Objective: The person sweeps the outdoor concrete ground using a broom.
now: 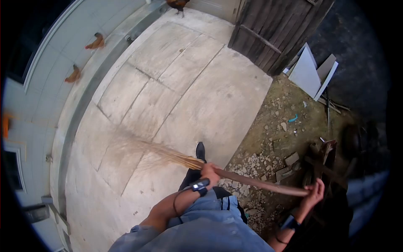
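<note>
A long straw broom (260,183) lies across the view in front of my body, its pale bristles (163,153) spread to the left over the concrete. My left hand (210,174) is wrapped round it where the bristles meet the brown wooden handle. At the other end of the handle, on the right, my right hand (314,194) holds the tip with loosely curled fingers. The far bristle tips look blurred. One dark shoe (200,151) shows just beyond the broom.
Concrete paving (218,96) stretches ahead, with a raised kerb (77,122) on the left. Two brown chickens (96,41) are beyond it. A wooden door (279,29) stands at the top right. Rubble (256,168), white boards (308,71) and scrap wood (329,153) lie along the right side.
</note>
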{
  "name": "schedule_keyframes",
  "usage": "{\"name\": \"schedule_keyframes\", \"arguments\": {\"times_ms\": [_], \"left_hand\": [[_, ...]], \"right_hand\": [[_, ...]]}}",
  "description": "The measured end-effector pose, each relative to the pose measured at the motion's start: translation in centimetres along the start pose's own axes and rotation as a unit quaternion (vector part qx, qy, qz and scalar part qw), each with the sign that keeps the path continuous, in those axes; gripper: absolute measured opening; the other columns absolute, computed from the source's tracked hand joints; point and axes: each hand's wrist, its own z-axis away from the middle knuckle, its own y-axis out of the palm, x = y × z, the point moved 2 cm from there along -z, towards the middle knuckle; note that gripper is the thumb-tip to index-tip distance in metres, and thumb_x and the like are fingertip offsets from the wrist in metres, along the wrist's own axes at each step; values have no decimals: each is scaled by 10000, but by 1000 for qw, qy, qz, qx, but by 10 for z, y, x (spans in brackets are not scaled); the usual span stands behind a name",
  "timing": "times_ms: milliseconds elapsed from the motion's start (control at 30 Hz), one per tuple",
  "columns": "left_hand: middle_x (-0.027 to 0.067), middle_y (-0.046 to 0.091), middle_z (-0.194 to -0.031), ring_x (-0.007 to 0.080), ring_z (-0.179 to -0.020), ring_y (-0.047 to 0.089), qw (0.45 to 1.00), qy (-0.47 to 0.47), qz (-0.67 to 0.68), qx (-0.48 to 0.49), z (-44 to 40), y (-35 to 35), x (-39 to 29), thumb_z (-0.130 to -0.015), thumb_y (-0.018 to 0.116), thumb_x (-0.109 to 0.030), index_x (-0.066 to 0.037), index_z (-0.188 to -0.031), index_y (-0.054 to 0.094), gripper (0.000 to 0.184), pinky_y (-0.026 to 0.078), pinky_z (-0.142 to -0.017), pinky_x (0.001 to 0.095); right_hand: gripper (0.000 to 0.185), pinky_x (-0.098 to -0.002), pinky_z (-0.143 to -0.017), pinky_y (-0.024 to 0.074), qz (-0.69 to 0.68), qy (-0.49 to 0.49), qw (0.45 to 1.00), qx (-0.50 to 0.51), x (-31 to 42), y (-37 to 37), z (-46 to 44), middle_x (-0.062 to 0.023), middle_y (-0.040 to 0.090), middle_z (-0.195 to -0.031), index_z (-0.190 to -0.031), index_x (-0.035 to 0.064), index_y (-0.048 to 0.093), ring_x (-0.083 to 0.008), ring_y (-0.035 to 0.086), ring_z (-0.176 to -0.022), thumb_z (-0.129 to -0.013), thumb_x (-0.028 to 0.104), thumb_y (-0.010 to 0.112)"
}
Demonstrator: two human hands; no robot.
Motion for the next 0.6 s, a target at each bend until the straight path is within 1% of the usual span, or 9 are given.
{"name": "schedule_keyframes", "arguments": {"times_ms": [33,100,133,233,300,367,467,533,600], "left_hand": [[40,384,-517,180,-442,409,991,-75,85,70,-11,17,17,-692,480,-30,-75,-653,392,106,387,-446,338],[39,403,-544,182,-457,406,998,-48,-2,37,34,83,36,-696,497,-30,-71,-715,408,100,381,-462,342],[36,396,-541,177,-456,405,992,-79,-12,99,41,107,47,-697,501,-31,-75,-711,407,104,375,-458,336],[33,376,-533,173,-443,399,980,-114,-75,147,59,179,76,-702,499,-24,-75,-701,402,109,373,-448,338],[31,381,-534,167,-433,399,968,-140,-136,155,72,229,87,-708,494,-21,-76,-699,401,109,374,-435,335],[41,393,-502,172,-430,409,950,-160,-174,205,40,270,114,-724,502,-34,-67,-670,409,112,399,-443,335],[44,396,-480,186,-422,417,943,-133,-216,217,12,331,143,-729,490,-40,-69,-638,406,127,395,-426,342],[87,444,-495,217,-421,467,887,-119,-362,260,-13,360,143,-712,453,-84,-37,-576,421,147,382,-387,335],[74,454,-502,208,-427,466,882,-88,-379,266,-44,371,125,-718,460,-100,-48,-574,433,155,381,-395,328]], "right_hand": [[169,-180,-475,378,5,3,999,-43,13,-20,-1,14,431,-540,-961,24,531,-62,428,-474,-830,99,455],[180,-180,-483,369,21,-34,994,-102,40,-54,6,1,438,-555,-978,25,525,-62,421,-491,-833,96,445],[183,-181,-489,366,18,-45,990,-134,55,-66,10,-5,441,-564,-983,20,521,-64,421,-505,-836,94,440],[196,-188,-509,362,19,-108,971,-214,101,-80,33,-19,450,-589,-999,0,508,-73,418,-538,-841,86,431],[183,-191,-516,365,58,-131,949,-282,145,-51,45,-34,475,-627,-971,-11,519,-77,418,-533,-834,72,430],[111,-252,-400,408,85,-180,933,-301,191,-5,39,-95,497,-555,-831,-43,553,-150,458,-438,-790,25,476],[110,-245,-416,403,134,-201,929,-281,198,33,18,-102,508,-572,-841,-53,545,-154,465,-446,-797,25,481],[121,-240,-412,389,193,-254,920,-226,201,61,-9,-103,514,-581,-842,-61,544,-155,474,-453,-802,35,482],[126,-236,-409,386,141,-256,933,-212,197,89,-49,-100,514,-584,-826,-57,551,-147,466,-447,-808,36,469]]}}
